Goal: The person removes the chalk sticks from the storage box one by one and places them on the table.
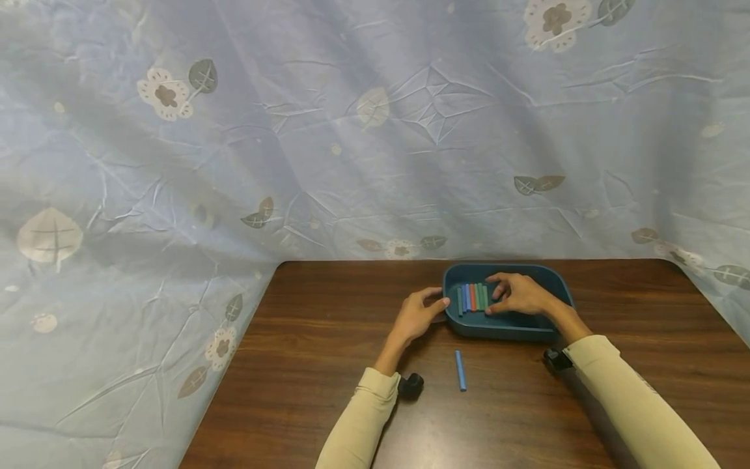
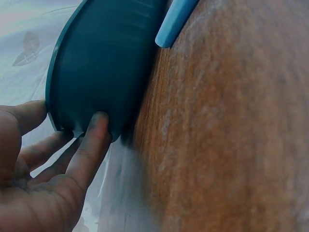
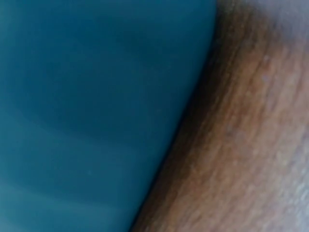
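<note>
A teal tray (image 1: 504, 333) stands on the table; its outer wall fills much of the left wrist view. My left hand (image 1: 415, 317) grips the tray's left end, with the thumb at the rim and other fingertips on the outer wall. Inside lies a row of coloured chalk sticks: green, blue, a red chalk (image 1: 472, 298) and more green. My right hand (image 1: 521, 294) reaches into the tray and holds the rightmost green chalk (image 1: 485, 297), thumb at its near end and a forefinger by its far end. The right wrist view shows only the tray wall (image 3: 96, 116) and table.
A single blue chalk (image 1: 461, 371) lies on the brown wooden table (image 1: 328, 339) in front of the tray. Behind the table's far edge hangs a pale patterned cloth (image 1: 328, 163). Each wrist wears a small black camera.
</note>
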Tool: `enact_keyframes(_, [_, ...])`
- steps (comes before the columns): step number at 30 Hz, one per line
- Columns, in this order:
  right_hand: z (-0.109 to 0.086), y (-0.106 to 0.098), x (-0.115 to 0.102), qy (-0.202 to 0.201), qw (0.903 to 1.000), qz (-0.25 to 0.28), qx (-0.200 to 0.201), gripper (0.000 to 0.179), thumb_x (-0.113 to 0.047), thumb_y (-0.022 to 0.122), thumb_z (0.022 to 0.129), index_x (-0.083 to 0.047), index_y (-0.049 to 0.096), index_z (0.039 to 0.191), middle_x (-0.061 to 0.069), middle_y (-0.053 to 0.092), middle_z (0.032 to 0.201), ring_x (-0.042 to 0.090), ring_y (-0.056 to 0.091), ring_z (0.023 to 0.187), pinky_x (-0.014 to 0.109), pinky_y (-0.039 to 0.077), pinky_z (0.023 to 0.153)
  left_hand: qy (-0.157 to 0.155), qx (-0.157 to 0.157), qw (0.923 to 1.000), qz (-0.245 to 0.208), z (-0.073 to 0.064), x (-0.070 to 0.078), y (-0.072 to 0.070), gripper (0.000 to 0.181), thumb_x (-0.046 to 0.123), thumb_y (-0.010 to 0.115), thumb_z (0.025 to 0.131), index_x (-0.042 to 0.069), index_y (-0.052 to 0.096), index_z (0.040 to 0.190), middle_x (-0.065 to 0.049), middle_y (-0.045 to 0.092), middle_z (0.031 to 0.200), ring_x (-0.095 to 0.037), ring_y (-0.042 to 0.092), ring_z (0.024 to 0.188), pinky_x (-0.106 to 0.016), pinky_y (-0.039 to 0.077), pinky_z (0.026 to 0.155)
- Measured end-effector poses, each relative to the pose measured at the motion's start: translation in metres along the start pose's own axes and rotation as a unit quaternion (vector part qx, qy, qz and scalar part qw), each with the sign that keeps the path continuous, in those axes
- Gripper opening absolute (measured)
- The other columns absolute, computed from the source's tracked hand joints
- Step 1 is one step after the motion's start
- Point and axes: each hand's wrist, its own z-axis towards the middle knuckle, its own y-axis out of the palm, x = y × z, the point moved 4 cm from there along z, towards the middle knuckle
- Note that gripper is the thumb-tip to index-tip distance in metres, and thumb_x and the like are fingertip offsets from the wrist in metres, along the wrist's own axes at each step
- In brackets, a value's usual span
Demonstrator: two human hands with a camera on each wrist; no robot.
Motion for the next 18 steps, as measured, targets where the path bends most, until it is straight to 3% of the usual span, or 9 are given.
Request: enact_keyframes(18, [0.0027, 0.0012, -0.0012, 0.008, 0.9995, -0.031, -0.003, 0.088, -0.042, 0.093, 0.084, 0.007, 0.058, 0.147, 0.012, 0.073, 0.111, 0.022, 0.07, 0.095, 0.043, 0.06, 0.083, 0.002, 0.01, 0.9999, -0.005, -0.0002, 0.0004, 0.0006, 0.047, 0.036, 0.071, 0.105, 0.009, 0.069, 0.144, -0.014, 0.069, 0.146, -0.034, 0.062, 0.14, -0.055, 0.049, 0.118])
